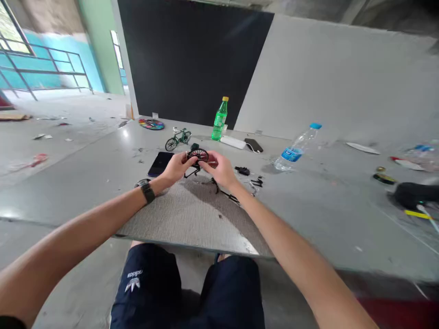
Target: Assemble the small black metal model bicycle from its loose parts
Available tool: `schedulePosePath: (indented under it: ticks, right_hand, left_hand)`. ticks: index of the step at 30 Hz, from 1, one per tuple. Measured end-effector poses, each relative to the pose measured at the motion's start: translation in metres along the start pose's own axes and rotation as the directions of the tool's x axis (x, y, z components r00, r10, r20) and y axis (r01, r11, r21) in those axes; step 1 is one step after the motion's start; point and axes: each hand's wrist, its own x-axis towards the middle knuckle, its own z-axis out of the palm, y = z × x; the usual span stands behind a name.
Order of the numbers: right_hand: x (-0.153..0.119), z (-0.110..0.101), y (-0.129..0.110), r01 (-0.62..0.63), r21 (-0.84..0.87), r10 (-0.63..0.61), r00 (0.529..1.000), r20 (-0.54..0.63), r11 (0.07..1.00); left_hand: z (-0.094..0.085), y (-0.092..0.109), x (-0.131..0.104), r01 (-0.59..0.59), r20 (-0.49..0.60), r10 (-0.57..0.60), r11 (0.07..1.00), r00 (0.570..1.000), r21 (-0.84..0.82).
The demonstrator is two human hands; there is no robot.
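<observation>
A small black model bicycle part with a spoked wheel [198,155] is held up above the table between my two hands. My left hand [177,167] grips it from the left, thumb against the wheel's lower side. From the right, my right hand [219,168] has its fingers closed at the wheel's edge, near a thin rod. Black frame bars hang below the wheel. Loose black parts [230,197] lie under and beside my right forearm, with more small black pieces [257,182] further right. Behind my hands stands a finished-looking green model bicycle [177,139].
A dark phone [160,163] lies left of my hands. Behind are a green bottle [220,119], a white power bank [233,142] and another phone [254,145]. A clear water bottle [295,151] stands to the right. The table's front edge [199,249] runs above my legs.
</observation>
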Motion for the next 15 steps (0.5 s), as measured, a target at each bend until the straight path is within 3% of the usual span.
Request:
schedulePosePath:
  ticks: [8,15]
  right_hand:
    - [0.000,-0.005,-0.001,0.203,-0.122,-0.218,0.969,-0.121,0.972]
    - [-0.001,-0.009,0.003,0.248,-0.191,-0.274,0.953,-0.128,0.950]
  left_hand:
    - [-0.003,-0.002,-0.001,-0.105,0.020,0.107,0.990,0.994,-0.093]
    - [-0.007,0.008,-0.006,-0.177,0.033,0.177,0.984,0.984,-0.010]
